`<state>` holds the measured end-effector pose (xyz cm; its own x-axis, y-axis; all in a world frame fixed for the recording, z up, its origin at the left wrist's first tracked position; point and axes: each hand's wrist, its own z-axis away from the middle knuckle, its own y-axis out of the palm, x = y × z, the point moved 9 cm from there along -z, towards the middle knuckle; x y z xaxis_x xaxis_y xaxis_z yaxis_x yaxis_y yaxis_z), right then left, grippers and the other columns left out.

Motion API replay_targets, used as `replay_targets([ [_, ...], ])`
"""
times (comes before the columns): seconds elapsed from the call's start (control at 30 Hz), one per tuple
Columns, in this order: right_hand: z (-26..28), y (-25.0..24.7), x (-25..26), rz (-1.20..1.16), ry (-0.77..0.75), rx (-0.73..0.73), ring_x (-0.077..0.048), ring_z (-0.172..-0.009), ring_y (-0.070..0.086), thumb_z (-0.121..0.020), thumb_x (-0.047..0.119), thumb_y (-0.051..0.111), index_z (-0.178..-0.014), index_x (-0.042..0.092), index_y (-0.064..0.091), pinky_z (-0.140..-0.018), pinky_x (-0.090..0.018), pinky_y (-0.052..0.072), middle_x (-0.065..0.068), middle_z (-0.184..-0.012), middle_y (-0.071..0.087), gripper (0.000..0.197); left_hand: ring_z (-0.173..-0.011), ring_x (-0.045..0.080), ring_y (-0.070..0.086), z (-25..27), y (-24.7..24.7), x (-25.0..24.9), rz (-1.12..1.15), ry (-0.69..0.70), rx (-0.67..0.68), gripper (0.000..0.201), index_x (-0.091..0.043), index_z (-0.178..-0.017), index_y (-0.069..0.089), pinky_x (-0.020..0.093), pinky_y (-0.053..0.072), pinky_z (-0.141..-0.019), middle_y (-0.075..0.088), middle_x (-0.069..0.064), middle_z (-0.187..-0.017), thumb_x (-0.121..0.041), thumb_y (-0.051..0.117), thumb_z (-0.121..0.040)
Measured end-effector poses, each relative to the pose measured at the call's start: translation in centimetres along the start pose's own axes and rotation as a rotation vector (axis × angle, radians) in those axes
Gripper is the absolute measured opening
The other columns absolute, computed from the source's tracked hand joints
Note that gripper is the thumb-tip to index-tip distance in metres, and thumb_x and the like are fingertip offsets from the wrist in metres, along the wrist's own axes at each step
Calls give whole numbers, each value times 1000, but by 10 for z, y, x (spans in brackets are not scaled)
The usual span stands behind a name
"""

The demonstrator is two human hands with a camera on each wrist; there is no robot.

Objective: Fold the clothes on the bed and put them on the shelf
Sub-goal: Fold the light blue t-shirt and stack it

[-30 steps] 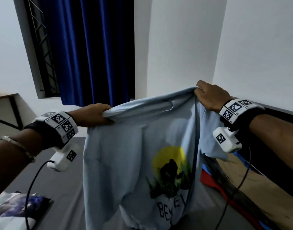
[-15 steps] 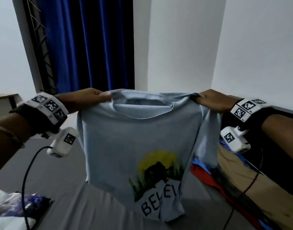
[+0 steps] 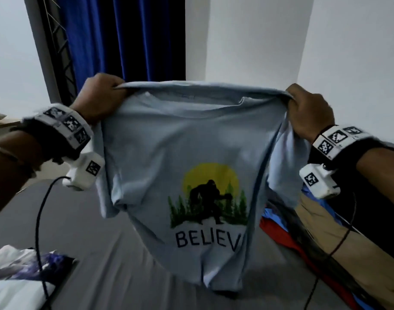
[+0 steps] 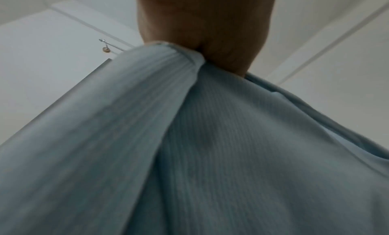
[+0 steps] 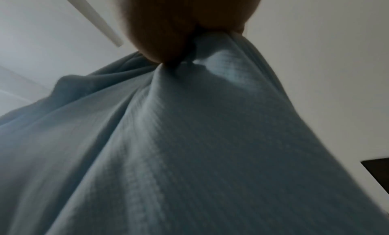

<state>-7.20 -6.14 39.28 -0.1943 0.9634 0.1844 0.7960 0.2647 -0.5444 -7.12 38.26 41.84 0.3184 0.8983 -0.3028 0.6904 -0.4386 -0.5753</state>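
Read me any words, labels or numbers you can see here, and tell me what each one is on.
"BELIEV": printed below the graphic on the light blue T-shirt; a fold hides any further letters.
Neck label inside the T-shirt collar: too blurred to read.
Square black-and-white marker codes on the wristbands and wrist cameras: patterns, not text.

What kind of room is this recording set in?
Most likely a bedroom: a bed with a grey sheet, loose clothes piled along its right side, and a blue curtain over a barred window.
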Motion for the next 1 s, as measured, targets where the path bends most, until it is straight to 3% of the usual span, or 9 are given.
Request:
replay_targets([
  [0.07,-4,-12,6,8,-28,-68,-51,-92,58,-91,13,41,-112,18,52,-75,-49,46,-30,-102,62,25,-60,4,51,-3,-15,-11,69,86,-45,46,-17,-75,61,17,37,-58,53,3,-63,-63,63,-78],
  [0.17,-18,-28,3,-79,-52,-160,-49,-96,56,-85,8,35,-108,13,55,-77,-51,47,-27,-107,61,31,-61,-9,53,-8,-27,-31,-22,242,5,32,-24,-84,62,8,35,-58,55,0,-68,-52,76,-77],
  [0.27,-24,-30,6,-83,-114,-137,-48,-97,58,-81,7,33,-108,9,59,-81,-51,48,-28,-107,63,38,-82,23,63,-11,-28,-29,-259,323,82,42,-17,-96,68,35,48,-72,63,11,-86,-56,64,-83],
  [0.33,-26,-35,6,-122,-110,-173,-44,-99,58,-78,6,32,-108,11,60,-83,-48,47,-25,-108,64,41,-90,40,59,-11,-42,-29,-327,356,-50,44,-13,-100,67,49,49,-75,60,18,-93,-52,51,-89],
  [0.43,-34,-46,2,-229,-40,-249,-38,-97,58,-81,6,32,-105,10,59,-80,-42,43,-21,-105,64,36,-97,41,56,-14,-72,-26,-266,215,-325,27,-11,-104,63,45,43,-77,58,22,-101,-30,48,-92],
  [0.57,-37,-30,6,-226,-50,-72,-41,-103,57,-89,6,39,-106,6,61,-84,-38,39,-25,-110,65,28,-94,50,59,-34,-40,-6,-269,92,58,27,2,-98,64,52,44,-78,55,25,-86,-23,53,-99],
  [0.73,-36,-37,9,-193,-60,-128,-47,-97,55,-89,24,35,-100,12,53,-76,-47,42,-26,-105,62,25,-98,50,56,-33,-72,-3,-165,88,-232,36,-6,-108,55,47,39,-74,59,32,-107,-36,41,-94],
  [0.87,-39,-42,-1,-155,-32,-180,-48,-95,55,-90,27,35,-102,11,53,-76,-47,43,-28,-102,62,27,-94,48,57,-31,-69,-2,-237,135,-142,33,-2,-102,64,51,44,-77,59,33,-100,-30,46,-97],
  [1.0,-37,-21,8,-185,-88,-37,-41,-83,56,-95,28,42,-77,3,54,-69,-40,36,-28,-83,59,34,-94,49,58,-19,-59,11,-347,26,-125,35,-12,-105,70,51,47,-76,62,29,-102,-39,51,-96],
])
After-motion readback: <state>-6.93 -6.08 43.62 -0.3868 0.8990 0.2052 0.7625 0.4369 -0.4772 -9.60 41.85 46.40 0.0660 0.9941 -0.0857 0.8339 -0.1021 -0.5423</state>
